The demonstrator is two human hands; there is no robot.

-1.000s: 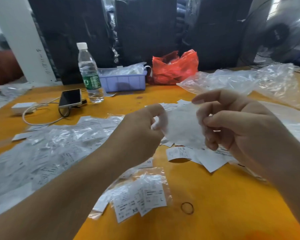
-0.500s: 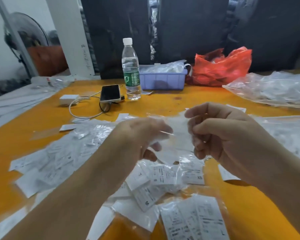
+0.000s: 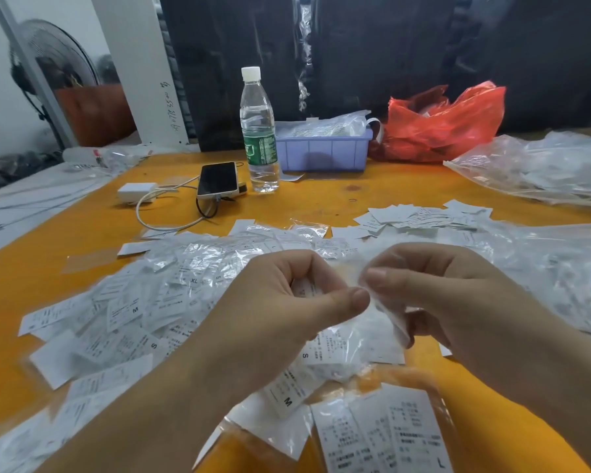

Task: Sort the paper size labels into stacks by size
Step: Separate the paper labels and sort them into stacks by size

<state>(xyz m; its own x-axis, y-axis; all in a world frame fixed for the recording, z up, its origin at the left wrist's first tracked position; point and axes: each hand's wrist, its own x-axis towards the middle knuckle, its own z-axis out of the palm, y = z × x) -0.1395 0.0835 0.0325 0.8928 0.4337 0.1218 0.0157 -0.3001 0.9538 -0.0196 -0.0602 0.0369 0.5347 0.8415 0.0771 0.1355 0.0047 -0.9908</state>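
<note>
Both hands meet over the middle of the tabletop, working a small clear bag [image 3: 388, 315] of labels. The left hand [image 3: 287, 302] has its fingers curled in, thumb pressed out to the right, pinching a label [image 3: 304, 289] with print just showing between thumb and fingers. The right hand [image 3: 458, 298] curls round the bag's other side, its fingers pinching the thin plastic, which hangs down below the knuckles. The two thumbs sit just beside each other.

Under the hands lies a loose spread of labels [image 3: 130, 312] running toward the table's left edge, many still in clear sleeves; XL, M and S letters read off several of them. At the near edge sits a bagged set [image 3: 382, 435] with an L showing at its lower right. Beyond the hands, toward the far right, a fanned pile [image 3: 420, 216] of labels lies flat.

Farther back on the orange table [image 3: 355, 192] stands a water bottle [image 3: 258, 131], upright, with a phone [image 3: 218, 180] just left of it and a white charger [image 3: 135, 192] with its cable looping in front. A purple bin [image 3: 321, 153] sits at the far edge beside the bottle, a red bag [image 3: 447, 124] to its right. A heap of clear plastic [image 3: 543, 169] covers the far right corner. A fan [image 3: 53, 73] stands off the far left corner.
</note>
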